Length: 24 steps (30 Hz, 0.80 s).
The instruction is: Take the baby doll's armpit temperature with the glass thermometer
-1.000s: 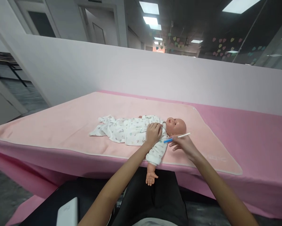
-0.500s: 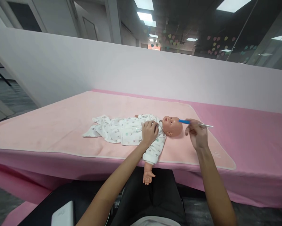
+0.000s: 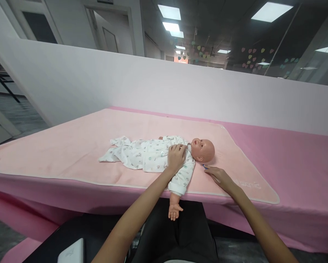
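A baby doll [image 3: 203, 150] lies on its back in white printed clothes [image 3: 155, 155], its head to the right and one arm hanging over the front edge. My left hand [image 3: 176, 157] rests on its chest near the collar, fingers stretched out and lying on the cloth. Low over the mat, beside the doll's head, is my right hand [image 3: 218, 177], with fingers extended close together over a thin blue-and-silver stick [image 3: 204, 166]. Only a bit of the blue end shows at the fingertips; the hand hides the remainder.
A peach mat [image 3: 71, 146] covers much of the pink-clothed table [image 3: 303, 164]. Behind it runs a white partition [image 3: 180, 87] with glass above. A white flat device [image 3: 72, 252] lies on a black surface at lower left.
My right hand has come down from beside the doll's head to the mat with the stick, which is now mostly covered. My left hand stays on the doll's chest. The view shifted slightly.
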{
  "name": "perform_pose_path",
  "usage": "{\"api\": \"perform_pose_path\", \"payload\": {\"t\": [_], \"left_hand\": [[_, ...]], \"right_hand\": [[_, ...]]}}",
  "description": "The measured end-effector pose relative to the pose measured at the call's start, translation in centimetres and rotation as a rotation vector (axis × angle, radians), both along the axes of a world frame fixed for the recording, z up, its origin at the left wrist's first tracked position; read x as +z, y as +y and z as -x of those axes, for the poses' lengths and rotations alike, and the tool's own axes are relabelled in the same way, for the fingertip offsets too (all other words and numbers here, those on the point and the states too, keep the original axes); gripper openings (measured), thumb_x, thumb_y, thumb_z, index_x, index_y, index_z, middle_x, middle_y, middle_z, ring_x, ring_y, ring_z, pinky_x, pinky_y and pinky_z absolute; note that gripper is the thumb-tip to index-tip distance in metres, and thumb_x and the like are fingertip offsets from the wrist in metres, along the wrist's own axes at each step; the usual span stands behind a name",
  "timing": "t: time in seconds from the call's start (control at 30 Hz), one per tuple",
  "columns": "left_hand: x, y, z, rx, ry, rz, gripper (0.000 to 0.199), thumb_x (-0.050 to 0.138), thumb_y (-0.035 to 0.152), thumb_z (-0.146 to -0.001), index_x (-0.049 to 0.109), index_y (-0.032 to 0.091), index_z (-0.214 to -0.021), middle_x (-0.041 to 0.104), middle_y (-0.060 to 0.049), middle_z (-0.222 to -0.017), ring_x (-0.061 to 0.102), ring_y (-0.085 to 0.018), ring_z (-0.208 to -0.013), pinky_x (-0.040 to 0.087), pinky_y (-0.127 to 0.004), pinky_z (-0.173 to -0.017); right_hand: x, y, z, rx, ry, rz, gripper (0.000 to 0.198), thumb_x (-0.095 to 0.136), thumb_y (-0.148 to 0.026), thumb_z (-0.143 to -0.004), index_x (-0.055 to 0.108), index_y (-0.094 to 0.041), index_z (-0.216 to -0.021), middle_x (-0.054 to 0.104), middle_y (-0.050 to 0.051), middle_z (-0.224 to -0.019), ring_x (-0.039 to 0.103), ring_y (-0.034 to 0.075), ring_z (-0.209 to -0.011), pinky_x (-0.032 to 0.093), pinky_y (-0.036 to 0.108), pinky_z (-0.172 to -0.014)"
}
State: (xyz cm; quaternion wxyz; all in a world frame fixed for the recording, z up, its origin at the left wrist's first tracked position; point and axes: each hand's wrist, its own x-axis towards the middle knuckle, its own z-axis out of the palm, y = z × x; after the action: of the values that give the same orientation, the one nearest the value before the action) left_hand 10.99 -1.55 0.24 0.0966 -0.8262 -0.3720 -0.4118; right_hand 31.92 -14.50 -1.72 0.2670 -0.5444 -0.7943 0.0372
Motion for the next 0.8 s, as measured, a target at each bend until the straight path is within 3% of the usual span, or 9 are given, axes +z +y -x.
{"api": "perform_pose_path", "payload": {"t": [0.17, 0.27, 0.4, 0.53, 0.63, 0.8], "left_hand": [[0.1, 0.0, 0.0, 0.008, 0.070, -0.016, 0.023, 0.044, 0.013, -0.082, 0.057, 0.025, -0.095, 0.058, -0.004, -0.095, 0.048, -0.020, -0.085, 0.032, -0.036, -0.078], [0.1, 0.0, 0.0, 0.010, 0.075, -0.016, 0.023, 0.046, 0.011, -0.080, 0.058, 0.026, -0.094, 0.058, -0.004, -0.094, 0.048, -0.020, -0.085, 0.032, -0.036, -0.078], [0.1, 0.0, 0.0, 0.017, 0.065, -0.015, 0.024, 0.047, 0.010, -0.079, 0.057, 0.026, -0.094, 0.057, -0.004, -0.094, 0.048, -0.020, -0.085, 0.032, -0.036, -0.078], [0.1, -0.1, 0.0, 0.021, 0.068, -0.003, 0.024, 0.047, 0.010, -0.079, 0.057, 0.026, -0.094, 0.057, -0.004, -0.094, 0.048, -0.020, -0.085, 0.033, -0.036, -0.077], [0.2, -0.1, -0.1, 0.022, 0.071, 0.004, 0.025, 0.046, 0.010, -0.079, 0.057, 0.026, -0.095, 0.056, -0.005, -0.094, 0.048, -0.021, -0.085, 0.033, -0.036, -0.077], [0.2, -0.1, 0.0, 0.020, 0.072, 0.008, 0.024, 0.046, 0.012, -0.080, 0.056, 0.026, -0.096, 0.056, -0.005, -0.094, 0.048, -0.020, -0.085, 0.033, -0.036, -0.077]], "right_hand": [[0.7, 0.2, 0.2, -0.051, 0.045, 0.097, 0.022, 0.046, -0.025, -0.086, 0.060, -0.025, -0.102, 0.059, 0.004, -0.115, 0.056, 0.019, -0.105, 0.046, 0.037, -0.091], [1.2, 0.0, 0.7, -0.093, 0.057, 0.099, 0.029, 0.049, -0.035, -0.086, 0.053, -0.019, -0.110, 0.054, 0.006, -0.114, 0.055, 0.017, -0.097, 0.048, 0.037, -0.083], [1.5, -0.1, 1.4, -0.067, 0.051, 0.080, 0.027, 0.046, -0.035, -0.088, 0.053, -0.020, -0.110, 0.052, 0.007, -0.116, 0.054, 0.015, -0.096, 0.047, 0.035, -0.082], [1.5, 0.6, 2.3, -0.005, 0.039, 0.056, 0.019, 0.048, -0.022, -0.085, 0.063, -0.023, -0.096, 0.062, 0.004, -0.104, 0.059, 0.017, -0.097, 0.048, 0.038, -0.087], [1.4, 1.1, 2.5, 0.048, 0.004, -0.005, 0.027, 0.046, -0.009, -0.076, 0.068, -0.022, -0.083, 0.068, 0.003, -0.098, 0.061, 0.019, -0.098, 0.049, 0.038, -0.090], [0.4, 1.7, 2.0, 0.045, -0.037, -0.068, 0.030, 0.044, -0.009, -0.076, 0.069, -0.022, -0.083, 0.067, 0.005, -0.103, 0.062, 0.019, -0.098, 0.049, 0.036, -0.089]]}}
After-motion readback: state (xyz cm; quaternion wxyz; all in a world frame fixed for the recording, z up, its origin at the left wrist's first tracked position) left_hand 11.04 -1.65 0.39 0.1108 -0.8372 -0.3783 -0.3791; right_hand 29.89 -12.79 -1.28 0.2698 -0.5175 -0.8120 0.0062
